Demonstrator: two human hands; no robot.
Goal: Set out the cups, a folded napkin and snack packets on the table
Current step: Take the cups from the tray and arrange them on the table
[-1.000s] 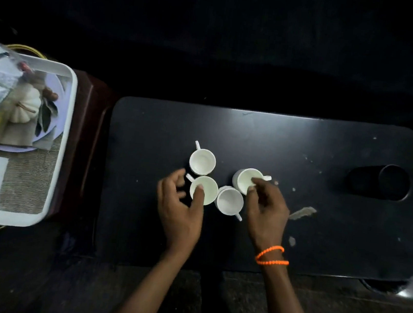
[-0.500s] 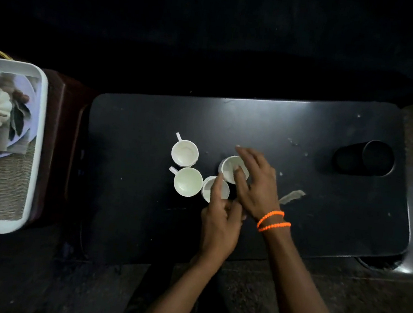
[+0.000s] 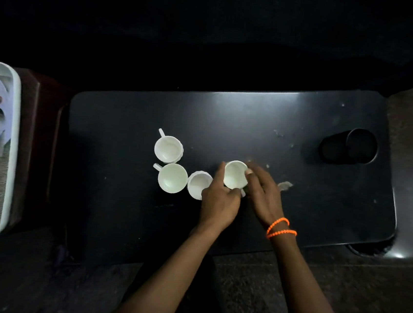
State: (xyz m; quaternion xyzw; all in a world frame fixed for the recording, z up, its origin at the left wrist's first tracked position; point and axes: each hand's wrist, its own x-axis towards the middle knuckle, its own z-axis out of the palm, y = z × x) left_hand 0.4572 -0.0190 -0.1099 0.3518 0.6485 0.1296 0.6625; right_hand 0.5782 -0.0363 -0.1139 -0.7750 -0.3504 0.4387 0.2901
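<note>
Several small white cups stand on the black table (image 3: 255,115). One cup (image 3: 168,148) sits at the back left with its handle pointing away, a second cup (image 3: 172,178) is just in front of it, and a third cup (image 3: 198,185) stands to the right of that. Both hands hold the fourth cup (image 3: 234,174): my left hand (image 3: 218,201) grips its left side and near rim, and my right hand (image 3: 262,195) curls round its right side. My left hand partly covers the third cup.
A white tray (image 3: 12,151) lies on a low stand at the left edge, with a plate and woven mat in it. A dark cylindrical cup (image 3: 349,147) lies on its side at the table's right end. Pale smears mark the table beside my right hand.
My left hand moved right from the second cup and joined the right hand on the fourth cup. The view shifted, so the tray slid toward the left edge.
</note>
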